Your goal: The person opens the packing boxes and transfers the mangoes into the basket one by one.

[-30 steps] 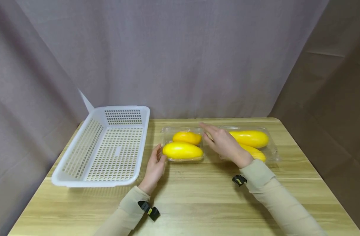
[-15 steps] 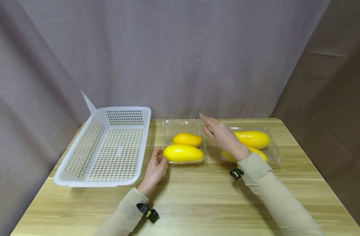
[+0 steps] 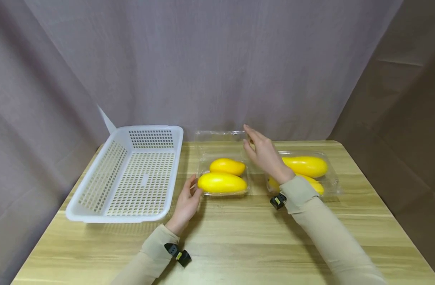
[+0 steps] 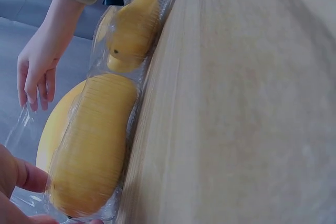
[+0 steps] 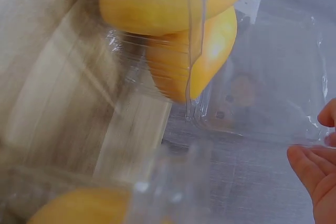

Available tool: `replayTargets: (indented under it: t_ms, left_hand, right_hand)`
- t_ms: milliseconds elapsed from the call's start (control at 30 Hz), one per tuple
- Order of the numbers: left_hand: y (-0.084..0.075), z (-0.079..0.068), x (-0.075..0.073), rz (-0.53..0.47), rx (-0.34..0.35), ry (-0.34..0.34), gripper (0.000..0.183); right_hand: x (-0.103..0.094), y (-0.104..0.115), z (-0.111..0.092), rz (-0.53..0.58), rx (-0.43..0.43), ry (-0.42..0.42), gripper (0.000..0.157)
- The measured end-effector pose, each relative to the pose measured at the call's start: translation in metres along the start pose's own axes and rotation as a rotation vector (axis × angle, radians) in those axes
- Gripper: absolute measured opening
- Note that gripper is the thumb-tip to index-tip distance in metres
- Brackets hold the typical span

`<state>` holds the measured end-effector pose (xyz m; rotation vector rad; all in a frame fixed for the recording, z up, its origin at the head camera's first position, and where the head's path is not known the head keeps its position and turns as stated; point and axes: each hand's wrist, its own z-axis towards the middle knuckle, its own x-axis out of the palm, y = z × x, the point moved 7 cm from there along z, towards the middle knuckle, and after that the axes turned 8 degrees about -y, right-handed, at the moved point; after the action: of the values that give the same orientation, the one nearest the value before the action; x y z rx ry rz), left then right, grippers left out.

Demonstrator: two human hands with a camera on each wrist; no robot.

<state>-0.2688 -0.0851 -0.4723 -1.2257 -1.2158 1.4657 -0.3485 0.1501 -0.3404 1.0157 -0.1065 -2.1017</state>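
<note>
Two yellow mangoes [image 3: 222, 183] lie one behind the other in a clear plastic clamshell box [image 3: 248, 184] at mid-table. My left hand [image 3: 185, 204] holds the box's left side; in the left wrist view the thumb [image 4: 31, 177] is against its edge and the fingers are partly out of frame. The clear lid [image 3: 220, 143] stands raised behind the mangoes. With thumb and fingertips, my right hand [image 3: 265, 156] pinches the lid's right edge, as the right wrist view shows.
To the right, a second clear box [image 3: 333, 178] contains yellow mangoes [image 3: 304, 166], partly behind the right wrist. A white perforated basket [image 3: 172, 174] sits on the left of the wooden table [image 3: 235, 237]. Grey curtain [image 3: 210, 71] hangs behind.
The right hand has moved up and back, swinging the box's lid from low over the mangoes to raised behind them. The left hand has stayed at the box's left side.
</note>
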Motion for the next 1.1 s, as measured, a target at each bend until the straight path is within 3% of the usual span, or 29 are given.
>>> replayTargets:
  t_ms: [467,733,1100]
  left_hand:
    - [0.0,0.001,0.0,0.009,0.012,0.019,0.058]
    - [0.0,-0.001,0.0,0.018,-0.003,0.022,0.059]
    - [0.003,-0.001,-0.001,0.033,-0.011,0.031,0.059]
  right_hand:
    - [0.013,-0.016,0.017,-0.032,0.093,0.057,0.061]
    - [0.019,-0.025,0.018,0.028,0.208,0.097,0.068]
    - [0.034,-0.035,0.018,-0.001,0.283,0.19,0.078]
